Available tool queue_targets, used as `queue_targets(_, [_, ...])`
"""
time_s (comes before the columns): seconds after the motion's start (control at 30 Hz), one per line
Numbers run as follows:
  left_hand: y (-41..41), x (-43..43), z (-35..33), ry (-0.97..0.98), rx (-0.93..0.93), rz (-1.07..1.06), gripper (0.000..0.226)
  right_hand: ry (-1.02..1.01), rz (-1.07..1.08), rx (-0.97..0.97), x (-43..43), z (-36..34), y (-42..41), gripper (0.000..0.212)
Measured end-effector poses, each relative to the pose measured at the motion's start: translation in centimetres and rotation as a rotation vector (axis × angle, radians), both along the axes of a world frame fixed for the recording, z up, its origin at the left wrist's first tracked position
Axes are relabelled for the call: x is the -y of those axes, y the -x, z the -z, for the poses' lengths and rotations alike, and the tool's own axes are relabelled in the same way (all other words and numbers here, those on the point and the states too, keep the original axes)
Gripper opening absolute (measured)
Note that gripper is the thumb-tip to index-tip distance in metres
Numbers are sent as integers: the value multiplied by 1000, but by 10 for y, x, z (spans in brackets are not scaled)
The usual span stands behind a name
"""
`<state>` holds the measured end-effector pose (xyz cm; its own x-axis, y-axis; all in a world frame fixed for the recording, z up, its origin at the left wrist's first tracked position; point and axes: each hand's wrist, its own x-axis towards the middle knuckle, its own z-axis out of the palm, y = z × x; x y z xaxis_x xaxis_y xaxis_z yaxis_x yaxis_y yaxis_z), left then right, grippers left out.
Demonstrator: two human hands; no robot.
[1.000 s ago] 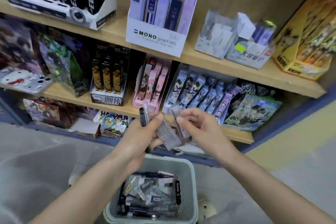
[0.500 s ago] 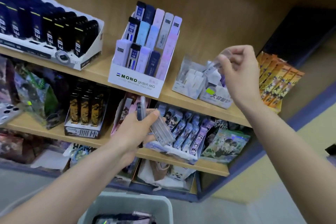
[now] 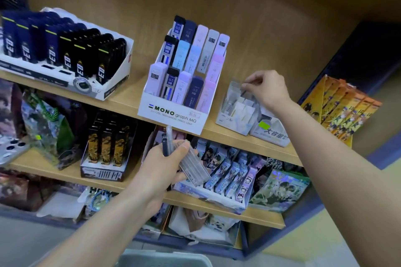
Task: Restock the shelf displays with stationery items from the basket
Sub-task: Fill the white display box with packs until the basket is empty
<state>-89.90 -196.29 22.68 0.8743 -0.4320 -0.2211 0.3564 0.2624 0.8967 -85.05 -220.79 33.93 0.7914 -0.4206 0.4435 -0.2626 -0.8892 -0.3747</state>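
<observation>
1. the right hand (image 3: 268, 90) is at the right middle of the frame, over the small white display box (image 3: 235, 115) on the upper shelf (image 3: 123, 98); its thumb and fingertips are pinched on what looks like a slim clear case (image 3: 238, 87), held roughly upright with its lower end at the box's back compartments; whether the case sits in a slot yet i cannot tell.
2. the left hand (image 3: 161, 169) is lower, at the centre of the frame in front of the lower shelf (image 3: 71, 174); its fingers and thumb are curled round a bundle of clear cases (image 3: 194, 169), and a dark slim case (image 3: 165, 146) stands up from the same grip; the bundle's long axis runs from upper left down to lower right.
3. the two hands are well apart; the white box lies up and to the right of the bundle, and the right hand is the nearer one to it; the left hand looks to be serving as the supply.
4. the basket (image 3: 165, 258) shows only as a pale rim at the bottom edge, below the left forearm; its contents are out of view.
5. the mono display (image 3: 173, 112) stands just left of the white box, above the left hand; i judge the step in hand to be seating the pinched case upright in the box; the next pick would call for the right hand to come down and left to the bundle.
</observation>
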Motion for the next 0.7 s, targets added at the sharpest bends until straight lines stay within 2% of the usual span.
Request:
queue_targets(0.2, [-2,-2,-1,16,7,-7,14,185,49,-56,-3,-3,-5,17])
queue_targets(0.27, [-3,-3,0,8,-6,-17,13,257,53,11,-9,-5,-1,21])
queue_targets(0.33, [-4,-5,0,5,-4,-24,15,297,37,165,-21,-6,8,21])
queue_targets(0.4, [-4,-5,-1,12,-3,-33,14,244,-43,296,-42,-5,25,17])
queue_targets(0.47, [-3,-5,-1,19,-10,-42,12,123,-177,298,-68,2,46,9])
queue_targets(0.53, [-2,-5,0,12,-14,-46,12,11,-279,137,-92,16,66,18])
queue_targets(0.6, [-1,-5,1,-3,-4,-41,15,-100,-328,-139,-110,32,79,28])
queue_targets(0.67, [1,-5,1,-4,-7,-43,14,-212,-356,-355,-119,48,86,25])
queue_targets(0.7, [2,-5,1,0,-9,-45,12,-256,-370,-404,-120,55,88,19])
